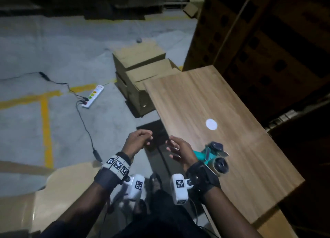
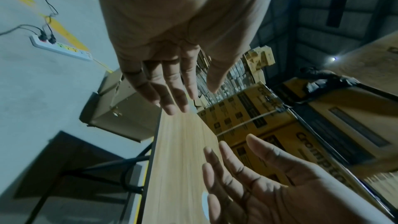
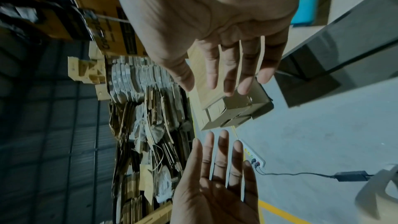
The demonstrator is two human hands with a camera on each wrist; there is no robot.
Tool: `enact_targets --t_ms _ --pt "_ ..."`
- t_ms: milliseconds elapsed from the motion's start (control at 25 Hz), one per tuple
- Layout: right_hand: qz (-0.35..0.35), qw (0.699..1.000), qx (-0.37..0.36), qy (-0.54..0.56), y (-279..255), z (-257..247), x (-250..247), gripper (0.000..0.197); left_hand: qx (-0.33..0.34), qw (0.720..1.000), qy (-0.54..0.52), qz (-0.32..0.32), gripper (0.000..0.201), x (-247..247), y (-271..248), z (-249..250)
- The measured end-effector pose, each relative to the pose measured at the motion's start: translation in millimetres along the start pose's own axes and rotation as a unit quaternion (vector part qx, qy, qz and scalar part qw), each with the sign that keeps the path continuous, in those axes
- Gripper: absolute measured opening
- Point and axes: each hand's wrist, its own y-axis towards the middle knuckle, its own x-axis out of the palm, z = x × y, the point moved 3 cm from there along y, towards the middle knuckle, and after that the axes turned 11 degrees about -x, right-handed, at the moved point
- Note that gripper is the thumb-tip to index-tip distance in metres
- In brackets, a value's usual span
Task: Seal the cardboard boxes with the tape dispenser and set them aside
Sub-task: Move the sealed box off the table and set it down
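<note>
The room is a dim warehouse with a grey concrete floor [image 1: 59, 55] marked by yellow lines. Tall stacks of printed cartons [image 1: 267, 46] stand behind the wooden worktop [image 1: 214, 112], and flattened cardboard lies piled at the far end.

Two cardboard boxes [image 1: 142, 66] sit on the floor just beside the far corner of the worktop, well apart from the hands. The nearer one has its top flaps raised; the other looks closed, though whether it is taped cannot be told. A loose cardboard sheet [image 1: 59, 187] lies on the floor near the person's left side. A white power strip [image 1: 93, 95] with trailing cables lies on the open floor.

The tape dispenser [image 1: 213, 156], teal-bodied, rests on the worktop near its front edge, just beside the right wrist.

The left hand [image 1: 137, 142] and right hand [image 1: 180, 151] hang in front of the body, palms facing, fingers relaxed and spread, holding nothing.

The step in hand appears to be fetching the next box. Recommended procedure: take the open box with both hands at opposite sides, lift it clear of the worktop's corner, set it square on the worktop away from the dispenser, and fold the flaps flat before taping. Avoid the cables underfoot.
</note>
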Motion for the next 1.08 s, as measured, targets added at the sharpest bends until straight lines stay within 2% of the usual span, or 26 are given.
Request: enact_targets --t_ms 200,320,480,560,640,760,1080 --pt "-0.047 0.999 0.006 -0.026 95 -31 79 0.025 -0.017 0.998 -0.029 0.05 0.015 -66 67 30" --pt "-0.062 0.998 0.022 -0.008 162 -54 126 0.023 -0.029 0.997 -0.039 0.068 0.019 -96 119 60" --pt "-0.102 0.994 0.037 -0.02 284 -105 195 0.022 -0.041 0.993 -0.036 0.104 0.017 -139 230 129" --pt "-0.088 0.994 0.049 -0.035 331 -139 216 0.024 -0.05 0.992 -0.017 0.113 0.016 -155 270 177" --pt "-0.094 0.995 0.028 -0.023 376 -175 238 0.027 -0.027 0.994 0.009 0.108 0.016 -165 305 228" --pt "-0.086 0.995 0.057 -0.018 432 -217 262 0.024 -0.019 0.992 0.005 0.127 0.014 -190 349 285" --pt "-0.071 0.995 0.064 0.01 548 -288 309 0.03 -0.025 0.992 0.034 0.123 0.021 -245 467 388"
